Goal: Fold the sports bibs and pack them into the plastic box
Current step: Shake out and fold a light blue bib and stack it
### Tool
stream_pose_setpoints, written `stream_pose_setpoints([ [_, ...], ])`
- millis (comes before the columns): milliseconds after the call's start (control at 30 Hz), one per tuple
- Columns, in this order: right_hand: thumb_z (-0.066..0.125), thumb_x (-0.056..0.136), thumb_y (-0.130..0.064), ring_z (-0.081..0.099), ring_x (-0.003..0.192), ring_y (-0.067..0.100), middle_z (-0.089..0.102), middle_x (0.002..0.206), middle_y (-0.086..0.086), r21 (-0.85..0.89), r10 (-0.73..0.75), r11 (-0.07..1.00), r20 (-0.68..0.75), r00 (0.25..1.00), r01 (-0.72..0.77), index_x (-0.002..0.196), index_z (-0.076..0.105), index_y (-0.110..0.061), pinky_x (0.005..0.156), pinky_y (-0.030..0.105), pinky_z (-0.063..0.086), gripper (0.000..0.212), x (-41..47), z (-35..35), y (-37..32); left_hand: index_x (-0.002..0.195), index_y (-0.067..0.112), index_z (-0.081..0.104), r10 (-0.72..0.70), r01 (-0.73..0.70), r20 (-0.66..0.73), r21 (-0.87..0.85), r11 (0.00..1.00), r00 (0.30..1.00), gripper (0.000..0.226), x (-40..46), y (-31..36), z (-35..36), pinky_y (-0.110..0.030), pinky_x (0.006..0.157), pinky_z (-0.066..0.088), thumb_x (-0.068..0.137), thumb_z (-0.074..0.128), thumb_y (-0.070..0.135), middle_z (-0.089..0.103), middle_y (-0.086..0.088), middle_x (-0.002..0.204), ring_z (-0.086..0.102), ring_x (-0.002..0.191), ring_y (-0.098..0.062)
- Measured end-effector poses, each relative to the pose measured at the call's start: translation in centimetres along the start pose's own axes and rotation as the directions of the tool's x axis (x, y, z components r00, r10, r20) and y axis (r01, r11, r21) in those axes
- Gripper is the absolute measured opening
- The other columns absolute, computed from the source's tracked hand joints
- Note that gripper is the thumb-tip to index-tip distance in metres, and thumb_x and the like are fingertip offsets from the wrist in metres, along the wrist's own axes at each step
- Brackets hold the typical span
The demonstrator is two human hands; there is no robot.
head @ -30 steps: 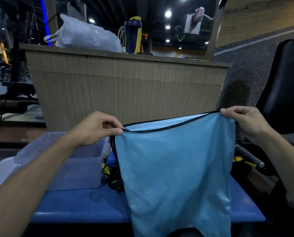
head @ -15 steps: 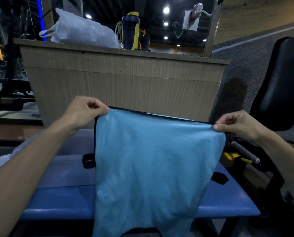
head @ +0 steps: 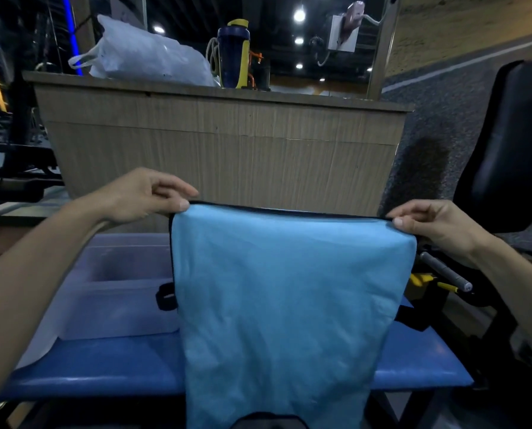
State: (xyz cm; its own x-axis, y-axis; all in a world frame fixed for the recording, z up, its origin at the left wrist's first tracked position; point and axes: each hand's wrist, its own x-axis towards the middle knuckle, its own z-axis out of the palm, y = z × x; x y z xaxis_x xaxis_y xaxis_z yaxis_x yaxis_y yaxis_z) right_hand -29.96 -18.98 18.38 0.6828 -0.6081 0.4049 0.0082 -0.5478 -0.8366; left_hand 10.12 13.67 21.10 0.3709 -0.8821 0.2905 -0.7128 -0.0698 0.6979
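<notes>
Both hands, left hand [head: 147,196] at ten o'clock and right hand [head: 428,224] at two, pinch the blue bib [head: 289,305] by its top corners; uneven lowering onto the bench [head: 103,366] could crease the fold.

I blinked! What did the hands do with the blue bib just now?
Both hands, left and right, moved apart, spreading the bib wide and flat, covering the dark pile beside the box. Each grip stayed pinched on the top edge; box and bench stayed put.
</notes>
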Motion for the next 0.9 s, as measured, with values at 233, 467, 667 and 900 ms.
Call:
stream_pose_setpoints([
  [233,0.094,0.034,-0.067,0.068,0.074,0.018,0.075,0.081,0.021,-0.197,0.035,0.980,0.110,0.993,-0.013,0.090,0.076,0.002,0.063,0.015,0.056,0.091,0.6,0.8,-0.1,0.085,0.032,0.071,0.053,-0.019,-0.044,0.566,0.824,0.998,0.011,0.5,-1.0,2.4,-0.017,0.068,0.043,0.095,0.071,0.026,0.071,0.015,0.081,0.066,0.081,-0.006],
  [467,0.097,0.020,-0.065,0.065,0.069,0.018,0.074,0.081,0.020,-0.256,0.334,0.924,0.172,0.927,-0.285,0.090,0.075,0.004,0.057,0.021,0.055,0.100,-0.6,-0.3,1.8,0.102,0.000,0.072,-0.042,0.095,0.241,-0.212,0.973,0.969,0.025,-1.8,-1.0,2.5,-0.018,0.080,0.054,0.091,0.068,0.022,0.075,-0.014,0.100,0.069,0.089,-0.016],
  [667,0.067,0.084,-0.017,0.059,0.063,0.012,0.060,0.073,0.010,0.123,0.298,0.931,0.289,0.910,-0.344,0.072,0.069,-0.009,0.057,0.018,0.052,0.015,-2.6,0.0,1.2,0.094,0.006,0.073,0.079,0.054,0.230,-0.521,0.852,0.970,0.053,-3.1,-1.4,2.1,-0.019,0.068,0.054,0.069,0.091,0.049,0.067,-0.011,0.089,0.064,0.077,-0.014],
  [900,0.058,0.093,-0.027,0.075,0.082,0.024,0.073,0.103,0.025,0.384,0.375,0.825,0.174,0.911,-0.413,0.106,0.071,0.006,0.071,0.031,0.062,0.038,-2.1,3.3,3.0,0.098,0.003,0.080,-0.282,0.338,0.186,-0.499,0.798,0.941,0.049,-0.6,-3.1,5.1,-0.031,0.090,0.057,0.065,0.091,0.038,0.071,-0.020,0.120,0.070,0.099,-0.022],
])
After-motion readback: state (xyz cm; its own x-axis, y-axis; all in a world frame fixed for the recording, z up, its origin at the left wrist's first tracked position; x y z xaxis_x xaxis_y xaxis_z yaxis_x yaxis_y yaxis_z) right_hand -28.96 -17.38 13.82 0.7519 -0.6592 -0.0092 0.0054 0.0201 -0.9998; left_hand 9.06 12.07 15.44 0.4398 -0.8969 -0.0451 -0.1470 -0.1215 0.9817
